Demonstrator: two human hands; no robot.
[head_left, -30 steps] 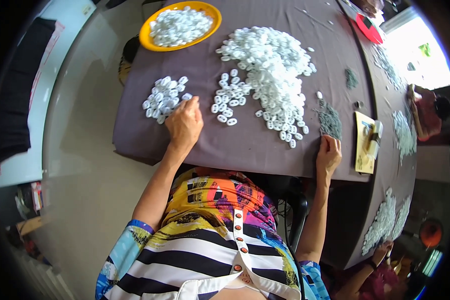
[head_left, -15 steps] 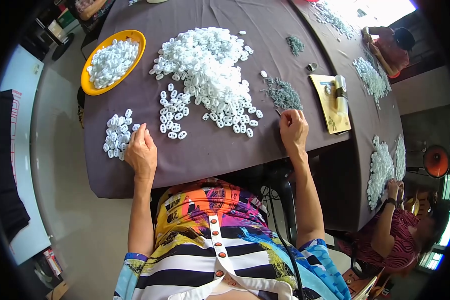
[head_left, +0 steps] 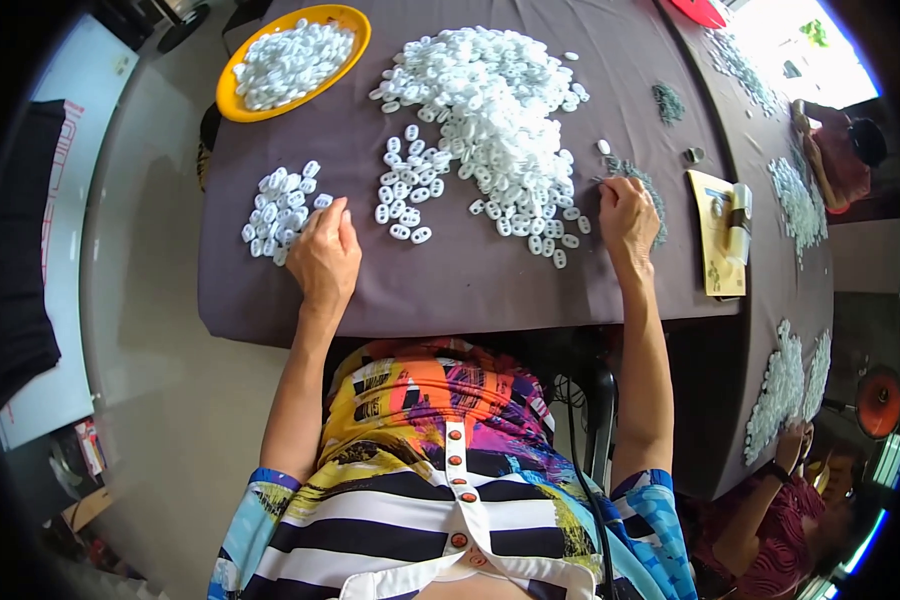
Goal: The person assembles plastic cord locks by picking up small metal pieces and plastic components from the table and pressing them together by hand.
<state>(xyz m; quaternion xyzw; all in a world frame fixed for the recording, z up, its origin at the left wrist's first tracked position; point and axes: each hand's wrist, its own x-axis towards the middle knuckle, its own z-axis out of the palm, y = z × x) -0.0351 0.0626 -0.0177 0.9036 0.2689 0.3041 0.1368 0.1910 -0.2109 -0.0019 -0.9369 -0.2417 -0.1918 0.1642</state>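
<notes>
Right hand (head_left: 630,225) shifted from the grey pile's (head_left: 654,205) near edge to its left flank

Left hand (head_left: 323,258) has kept its post beside the small cluster of two-holed white plastic ovals (head_left: 279,212), which lies at that hand's 10 o'clock. Its fingers are curled, thumb drawn in near the forefinger; whether they grip an oval I cannot tell. At 1 o'clock from the seat, the right hand's fingers are bunched downward against the slender grey pieces; I cannot tell whether one is pinched there.

Straight ahead at 12 o'clock sits the main heap of ovals (head_left: 500,105), with a looser group (head_left: 401,190) at its 8 o'clock.

Thin pieces like these probably snag on one another, so drawing a single one off the fringe with thumb and forefinger should work better than digging into the middle. Keep the wrist light over the pile, lest pieces scatter toward the lone oval (head_left: 603,147) at its 11 o'clock. On the left, touch only the outermost oval, at the cluster's 3 o'clock, and slide it along the counter (head_left: 450,290) before any lift, so its neighbours stay put.
</notes>
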